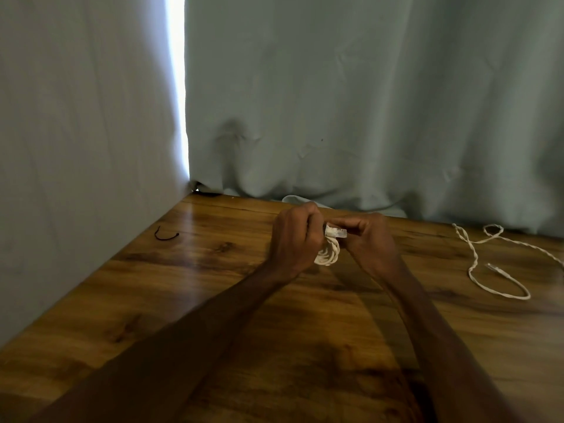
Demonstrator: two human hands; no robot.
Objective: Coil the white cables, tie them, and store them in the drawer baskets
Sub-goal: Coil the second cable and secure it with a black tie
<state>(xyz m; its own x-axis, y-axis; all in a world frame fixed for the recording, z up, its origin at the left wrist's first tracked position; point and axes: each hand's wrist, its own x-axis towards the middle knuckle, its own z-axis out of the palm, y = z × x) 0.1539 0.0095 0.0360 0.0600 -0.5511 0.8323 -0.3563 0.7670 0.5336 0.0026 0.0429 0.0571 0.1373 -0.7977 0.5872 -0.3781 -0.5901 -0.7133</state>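
Over brown wooden worktop (pixel 213 300), left hand (pixel 294 239) is gripping coiled white cable (pixel 328 255), right hand (pixel 369 239) pinching its plug (pixel 337 232); thin black tie (pixel 166 237) is lying well left.

looks like a room at home: wood-grain table (pixel 213 300) shoved against pale curtains (pixel 366 102), daylight leaking through.

Between left hand (pixel 294 239) and right hand (pixel 369 239), coiled cable (pixel 329 254) — on table (pixel 213 285), loose cable (pixel 476 261) rightward, perhaps a tie (pixel 165 237) leftward.
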